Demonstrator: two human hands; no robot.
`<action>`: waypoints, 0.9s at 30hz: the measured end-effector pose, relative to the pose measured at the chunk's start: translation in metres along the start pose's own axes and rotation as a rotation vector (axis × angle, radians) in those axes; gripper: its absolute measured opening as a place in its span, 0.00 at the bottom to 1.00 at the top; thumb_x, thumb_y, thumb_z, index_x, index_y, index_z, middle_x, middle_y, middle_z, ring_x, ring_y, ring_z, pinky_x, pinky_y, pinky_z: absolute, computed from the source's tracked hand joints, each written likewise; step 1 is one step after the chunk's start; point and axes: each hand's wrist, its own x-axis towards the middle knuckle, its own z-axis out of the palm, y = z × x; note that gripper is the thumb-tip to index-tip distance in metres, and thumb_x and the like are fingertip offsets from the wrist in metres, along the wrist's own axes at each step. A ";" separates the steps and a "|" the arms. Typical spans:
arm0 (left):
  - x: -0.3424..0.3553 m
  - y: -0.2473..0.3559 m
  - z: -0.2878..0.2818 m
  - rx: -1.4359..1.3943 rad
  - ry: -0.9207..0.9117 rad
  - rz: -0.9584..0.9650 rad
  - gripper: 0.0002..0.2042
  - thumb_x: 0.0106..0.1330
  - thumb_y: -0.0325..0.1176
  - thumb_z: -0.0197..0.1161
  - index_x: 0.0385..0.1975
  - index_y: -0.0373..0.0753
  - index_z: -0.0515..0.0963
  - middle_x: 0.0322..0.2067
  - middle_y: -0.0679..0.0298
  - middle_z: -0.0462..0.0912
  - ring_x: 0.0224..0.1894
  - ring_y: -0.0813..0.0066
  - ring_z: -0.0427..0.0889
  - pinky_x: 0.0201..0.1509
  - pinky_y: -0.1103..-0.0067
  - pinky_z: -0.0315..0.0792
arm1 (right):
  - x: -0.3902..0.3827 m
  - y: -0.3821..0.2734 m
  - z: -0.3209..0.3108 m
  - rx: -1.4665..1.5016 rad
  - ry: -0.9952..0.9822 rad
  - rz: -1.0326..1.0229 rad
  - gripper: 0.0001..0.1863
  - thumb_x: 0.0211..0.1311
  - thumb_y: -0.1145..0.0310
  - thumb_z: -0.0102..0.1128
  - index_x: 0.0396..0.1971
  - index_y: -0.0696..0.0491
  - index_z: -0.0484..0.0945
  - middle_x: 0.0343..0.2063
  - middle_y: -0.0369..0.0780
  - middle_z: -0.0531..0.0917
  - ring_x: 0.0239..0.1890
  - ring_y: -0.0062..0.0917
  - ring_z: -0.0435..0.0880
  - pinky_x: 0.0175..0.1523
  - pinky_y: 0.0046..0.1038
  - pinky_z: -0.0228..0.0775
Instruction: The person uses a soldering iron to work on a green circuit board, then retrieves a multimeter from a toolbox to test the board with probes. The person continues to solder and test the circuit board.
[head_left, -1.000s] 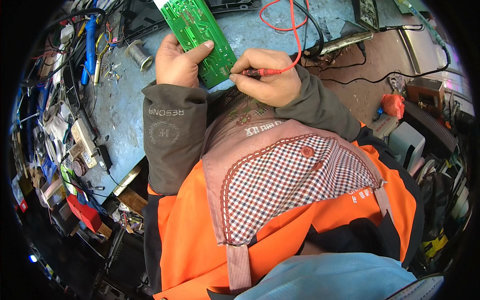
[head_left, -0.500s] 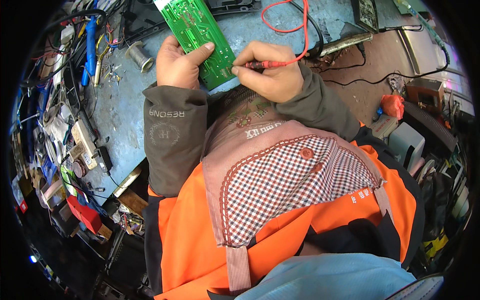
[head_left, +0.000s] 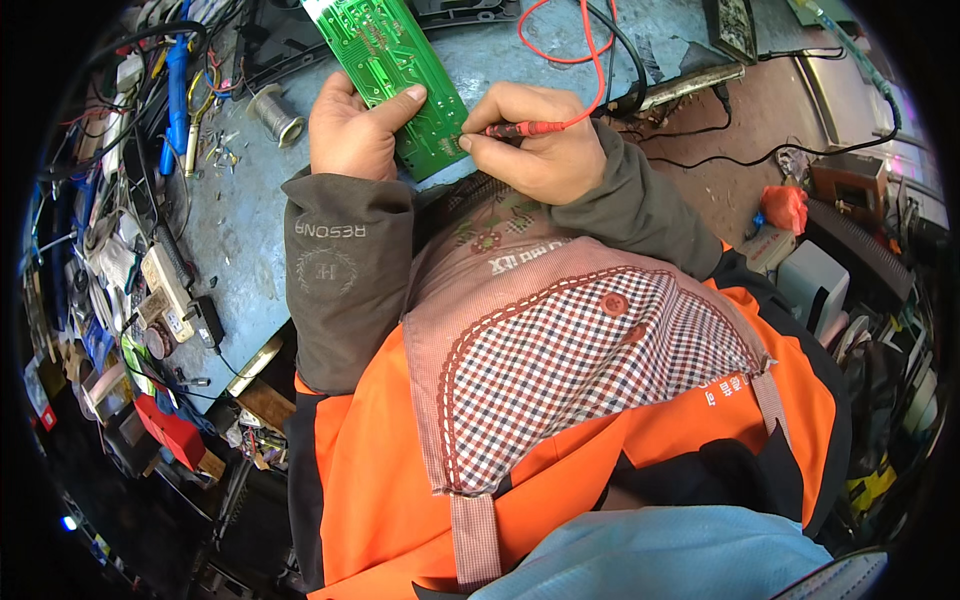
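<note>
A long green circuit board point(head_left: 405, 75) is tilted above the front edge of the workbench. My left hand point(head_left: 358, 128) grips its left edge, thumb on the face and fingers behind. In my right hand point(head_left: 540, 145) is a red test probe point(head_left: 525, 129), pinched between thumb and fingers near the board's lower right edge. Its tip is hidden by my fingertips, so I cannot tell whether it touches the board. From the probe a red lead point(head_left: 600, 70) loops up over the bench.
A solder wire spool point(head_left: 276, 115) lies on the blue workbench point(head_left: 235, 230). Tangled cables and tools, among them a blue-handled one point(head_left: 178, 100), crowd the left side. A power strip point(head_left: 165, 285) sits lower left. A black plastic frame point(head_left: 300, 45) lies behind the board. Black cable point(head_left: 780, 155) crosses at right.
The circuit board and both hands have shifted very slightly to the left. The red lead's loop has moved a little. Both grips are the same.
</note>
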 end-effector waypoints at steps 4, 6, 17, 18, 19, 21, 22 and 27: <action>-0.001 0.002 0.001 -0.022 -0.012 -0.002 0.16 0.64 0.13 0.66 0.51 0.29 0.75 0.44 0.52 0.87 0.43 0.65 0.89 0.49 0.71 0.84 | 0.000 -0.007 -0.002 0.031 0.012 0.078 0.04 0.55 0.78 0.66 0.29 0.60 0.79 0.23 0.42 0.82 0.24 0.26 0.82 0.30 0.29 0.71; 0.000 0.000 -0.001 -0.031 -0.021 0.001 0.16 0.64 0.13 0.67 0.51 0.29 0.75 0.44 0.52 0.87 0.43 0.65 0.89 0.49 0.71 0.84 | 0.001 -0.006 0.000 0.028 0.011 0.047 0.04 0.55 0.78 0.66 0.29 0.60 0.79 0.23 0.42 0.82 0.24 0.27 0.82 0.30 0.29 0.71; 0.001 -0.002 -0.002 -0.032 -0.026 -0.002 0.16 0.64 0.13 0.66 0.51 0.29 0.75 0.44 0.52 0.87 0.43 0.65 0.89 0.48 0.71 0.84 | 0.001 -0.005 -0.003 -0.009 -0.008 0.018 0.04 0.55 0.78 0.67 0.29 0.59 0.80 0.23 0.41 0.82 0.24 0.26 0.82 0.30 0.29 0.71; 0.001 -0.002 -0.002 -0.030 -0.025 -0.001 0.16 0.64 0.13 0.66 0.51 0.29 0.75 0.44 0.52 0.87 0.43 0.65 0.89 0.48 0.71 0.84 | 0.000 -0.002 -0.003 -0.020 -0.010 0.000 0.04 0.56 0.78 0.68 0.29 0.59 0.80 0.23 0.40 0.82 0.24 0.25 0.82 0.30 0.27 0.70; 0.001 -0.002 -0.002 -0.030 -0.025 0.001 0.16 0.64 0.13 0.66 0.51 0.29 0.75 0.44 0.52 0.87 0.42 0.65 0.89 0.48 0.71 0.84 | 0.000 0.000 -0.002 -0.031 -0.012 -0.017 0.04 0.57 0.79 0.68 0.30 0.59 0.80 0.24 0.39 0.82 0.24 0.23 0.81 0.30 0.26 0.70; 0.002 -0.002 -0.002 -0.031 -0.026 0.005 0.16 0.64 0.13 0.67 0.51 0.29 0.75 0.44 0.52 0.87 0.42 0.65 0.89 0.48 0.71 0.84 | 0.000 0.000 -0.001 -0.022 -0.010 -0.019 0.04 0.57 0.79 0.68 0.30 0.59 0.80 0.24 0.39 0.83 0.24 0.23 0.81 0.30 0.26 0.70; 0.002 -0.002 -0.003 -0.031 -0.028 0.003 0.16 0.63 0.13 0.67 0.51 0.29 0.75 0.44 0.52 0.87 0.42 0.65 0.89 0.48 0.71 0.84 | 0.000 0.000 -0.001 -0.019 -0.009 -0.020 0.04 0.57 0.79 0.68 0.30 0.59 0.80 0.24 0.39 0.83 0.25 0.23 0.81 0.30 0.26 0.70; 0.002 -0.002 -0.003 -0.032 -0.029 0.004 0.16 0.64 0.14 0.67 0.51 0.29 0.75 0.43 0.52 0.87 0.42 0.65 0.89 0.49 0.71 0.84 | 0.001 -0.002 -0.002 -0.014 -0.020 -0.003 0.04 0.57 0.79 0.68 0.31 0.59 0.80 0.24 0.39 0.83 0.25 0.23 0.82 0.31 0.26 0.71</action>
